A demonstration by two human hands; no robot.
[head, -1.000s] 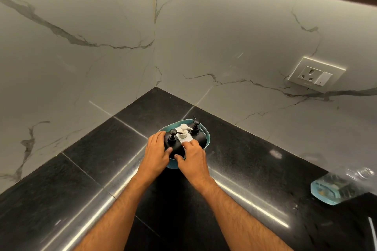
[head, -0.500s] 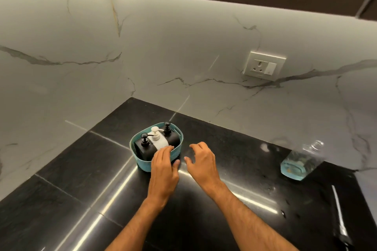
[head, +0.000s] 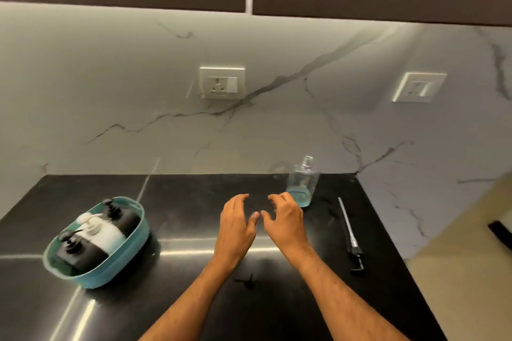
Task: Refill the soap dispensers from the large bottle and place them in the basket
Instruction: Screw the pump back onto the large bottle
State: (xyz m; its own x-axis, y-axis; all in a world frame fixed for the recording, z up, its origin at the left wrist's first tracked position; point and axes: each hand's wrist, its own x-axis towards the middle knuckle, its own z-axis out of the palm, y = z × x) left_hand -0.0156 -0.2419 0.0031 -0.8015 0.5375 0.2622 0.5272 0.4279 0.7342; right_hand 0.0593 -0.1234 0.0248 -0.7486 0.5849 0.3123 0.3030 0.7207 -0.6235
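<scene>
Two empty hands, left (head: 235,225) and right (head: 285,219), hover loosely curled near the large bottle (head: 302,184), probably light, slippery, best gripped mid-body.

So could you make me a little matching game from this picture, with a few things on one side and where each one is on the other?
Things:
1. basket
2. large bottle
3. pump tube
4. hands (left, right)

Places:
A. lying flat at the right of the counter
B. standing by the back wall, a little blue liquid at its bottom
C. over the middle of the counter, holding nothing
D. at the left, with three dispensers inside

Pairs: 1-D, 2-B, 3-A, 4-C
</scene>
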